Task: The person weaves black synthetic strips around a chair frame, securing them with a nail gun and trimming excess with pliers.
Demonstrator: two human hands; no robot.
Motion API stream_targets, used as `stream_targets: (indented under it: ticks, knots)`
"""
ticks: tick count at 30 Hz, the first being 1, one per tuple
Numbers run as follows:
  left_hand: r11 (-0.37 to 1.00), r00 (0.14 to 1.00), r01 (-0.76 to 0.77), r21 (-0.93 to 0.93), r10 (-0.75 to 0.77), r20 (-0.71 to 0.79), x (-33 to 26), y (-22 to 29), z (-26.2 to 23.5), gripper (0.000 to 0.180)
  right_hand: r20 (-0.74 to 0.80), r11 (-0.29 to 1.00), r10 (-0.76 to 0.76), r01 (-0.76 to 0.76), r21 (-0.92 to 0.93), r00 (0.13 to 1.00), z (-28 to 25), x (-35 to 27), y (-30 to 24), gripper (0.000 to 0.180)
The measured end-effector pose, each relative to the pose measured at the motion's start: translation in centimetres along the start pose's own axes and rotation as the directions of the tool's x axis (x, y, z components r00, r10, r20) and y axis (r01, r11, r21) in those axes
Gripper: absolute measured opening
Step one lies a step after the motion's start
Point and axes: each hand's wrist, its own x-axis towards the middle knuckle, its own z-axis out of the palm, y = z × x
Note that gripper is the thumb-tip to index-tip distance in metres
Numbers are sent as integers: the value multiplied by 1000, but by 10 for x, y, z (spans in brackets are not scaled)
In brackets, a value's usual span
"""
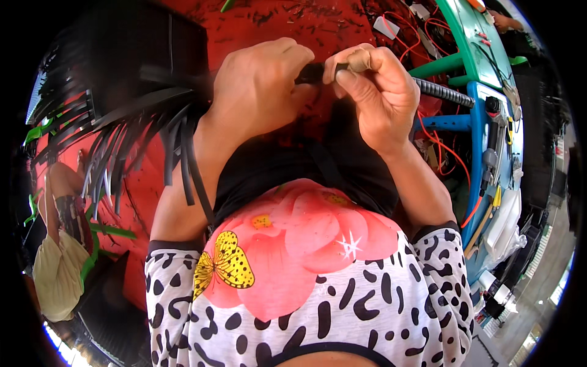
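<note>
In front of my chest both hands are raised over a dark strap-like piece. My left hand (260,88) is closed, its fingertips and thumb on a black strip (310,73). The strip's other end is pinched by my right hand (379,98) between thumb and forefinger; a tan wrap (359,60) covers one fingertip. A bundle of loose black strips (153,116) fans out to the left of my left wrist, with some ends hanging down. Beyond them stands a large black box-shaped piece (147,49), blurred along its left side.
Black scraps litter the red floor (269,24). To the right are a blue stool (477,140) with tools on it, a green stool (465,37), a black ribbed rod (443,92) and orange cable (443,144). Another person's hand (506,23) shows top right; someone sits at lower left (61,263).
</note>
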Motion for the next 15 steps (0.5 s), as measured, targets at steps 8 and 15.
stream_targets:
  ticks: [8,15]
  knots:
    - [995,984,-19,95,35,-172,2,-6,13,33,-73,972,83,-65,224,994,6,7,5,9]
    - [995,981,-55,83,70,-182,3,-5,11,29,-36,970,128,-117,212,991,5,17,1,9]
